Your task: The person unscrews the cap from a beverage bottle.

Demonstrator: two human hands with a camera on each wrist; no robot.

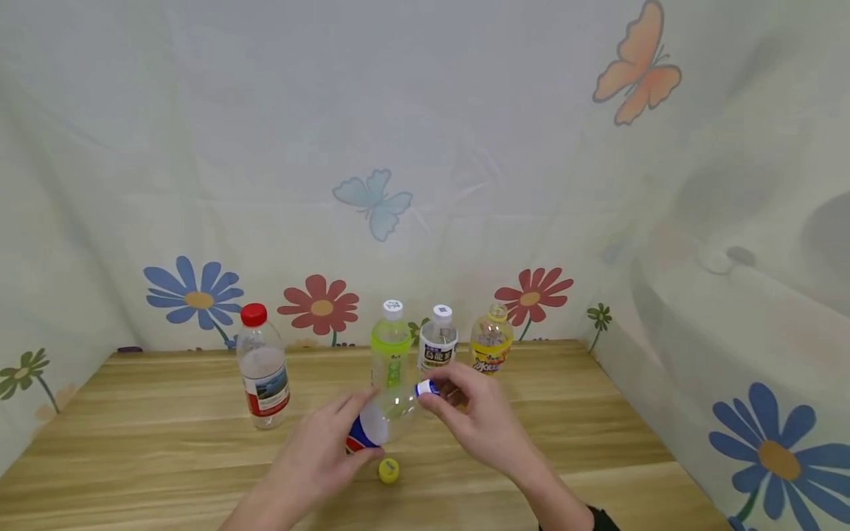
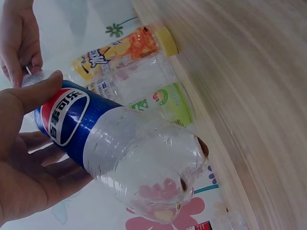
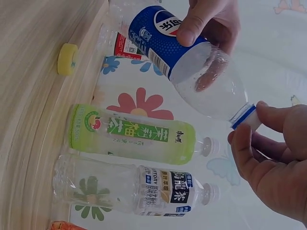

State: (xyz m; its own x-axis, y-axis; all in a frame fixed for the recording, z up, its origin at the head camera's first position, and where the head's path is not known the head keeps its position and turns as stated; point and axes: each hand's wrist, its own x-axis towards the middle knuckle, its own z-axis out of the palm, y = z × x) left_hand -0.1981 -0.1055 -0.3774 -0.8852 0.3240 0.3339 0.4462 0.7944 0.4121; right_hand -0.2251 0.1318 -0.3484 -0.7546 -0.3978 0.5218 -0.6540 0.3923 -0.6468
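A clear plastic Pepsi bottle with a blue label is tilted above the table, its neck toward the right hand. My left hand holds it around the label, thumb on one side and fingers on the other. At the neck, my right hand pinches the blue-and-white cap between thumb and fingers. The cap sits at the bottle's mouth; whether it is tight cannot be told. Below the bottle, a loose yellow cap lies on the wooden table.
Behind the hands stand a green-labelled tea bottle, an oolong tea bottle with a white cap and an uncapped yellow-labelled bottle. A red-capped bottle is at the left. Flower-printed cloth encloses the table's back and sides.
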